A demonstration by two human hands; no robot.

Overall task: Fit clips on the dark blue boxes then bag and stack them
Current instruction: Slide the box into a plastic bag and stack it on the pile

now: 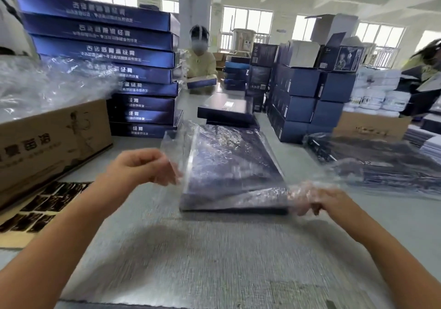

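Plastic film of a clear bag (210,156) covers a flat dark blue box (229,172) lying in the middle of the grey tabletop (214,249), and everything else is placed around that box. At its left edge the left hand (143,165) has its fingers curled, its grip pinching the loose side of the bag. At the box's near right corner the right hand (315,201) is wrapped in bunched film, its grip closed on the bag's end; motion blur hides the fingertips. Just behind the box lie two more dark blue boxes (226,110), unbagged, one on the other. Behind and to the left rises a tall stack of blue printed boxes (119,70), some of them in film. Left of the box sits a brown carton (52,139) heaped with crumpled clear bags (47,84), and nearer the person, left again, a cardboard sheet holds rows of small dark clips (40,206). Right of the box lies a pile of bagged dark boxes (381,165), with a wall of cube-shaped blue cartons (305,98) behind it and another brown carton (372,127) beyond. Far behind the box, across the tabletop, a person in a pale yellow top (202,65) holds a blue box; a second person (424,70) shows at the far right edge, blurred. Nothing lies between the hands and the box except the film itself.
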